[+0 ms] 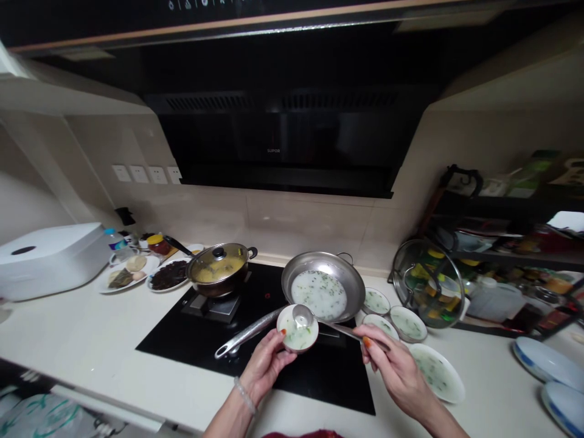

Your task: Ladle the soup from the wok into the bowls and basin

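My left hand (267,364) is closed round a small bowl (297,331) that holds pale green-flecked soup, lifted over the front of the black hob (201,340). My right hand (395,365) grips the handle of a metal ladle (303,316), and the ladle's cup rests in the bowl. Just behind stands a steel wok (323,280) with the same whitish soup (319,294) and a long handle pointing front-left.
A lidded pan (220,267) sits on the left burner. Several filled bowls (407,323) stand right of the wok, with a glass lid (426,281) leaning behind. Plates of food (168,275) and a white appliance (48,258) stand left; blue-rimmed plates (542,360) lie far right.
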`<state>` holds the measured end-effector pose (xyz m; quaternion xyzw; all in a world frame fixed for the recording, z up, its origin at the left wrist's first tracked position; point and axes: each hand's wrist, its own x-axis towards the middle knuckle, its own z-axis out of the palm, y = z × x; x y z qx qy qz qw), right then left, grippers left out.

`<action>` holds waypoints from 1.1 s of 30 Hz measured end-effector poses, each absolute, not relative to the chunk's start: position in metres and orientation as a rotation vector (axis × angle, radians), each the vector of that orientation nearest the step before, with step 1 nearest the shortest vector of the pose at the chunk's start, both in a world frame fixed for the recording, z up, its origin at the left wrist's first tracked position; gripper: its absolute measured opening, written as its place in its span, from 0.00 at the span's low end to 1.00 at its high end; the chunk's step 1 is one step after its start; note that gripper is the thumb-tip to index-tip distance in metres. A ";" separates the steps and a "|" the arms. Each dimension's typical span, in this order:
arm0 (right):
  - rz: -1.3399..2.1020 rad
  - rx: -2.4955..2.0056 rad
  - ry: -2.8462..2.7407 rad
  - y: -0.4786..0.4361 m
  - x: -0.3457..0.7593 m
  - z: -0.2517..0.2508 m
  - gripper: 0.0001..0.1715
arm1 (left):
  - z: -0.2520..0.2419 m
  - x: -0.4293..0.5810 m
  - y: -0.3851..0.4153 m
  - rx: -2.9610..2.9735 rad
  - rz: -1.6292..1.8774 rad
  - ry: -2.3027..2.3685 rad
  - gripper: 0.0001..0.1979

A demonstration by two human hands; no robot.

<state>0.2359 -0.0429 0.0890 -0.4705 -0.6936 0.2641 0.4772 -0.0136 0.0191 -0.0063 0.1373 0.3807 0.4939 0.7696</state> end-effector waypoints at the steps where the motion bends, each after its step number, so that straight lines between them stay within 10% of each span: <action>1: 0.630 -1.133 -1.717 -0.044 0.236 0.091 0.15 | -0.006 -0.014 0.019 0.300 1.070 0.825 0.09; 33: 0.676 -1.380 -0.988 0.019 0.267 0.010 0.23 | -0.003 -0.014 0.014 0.295 1.092 0.844 0.09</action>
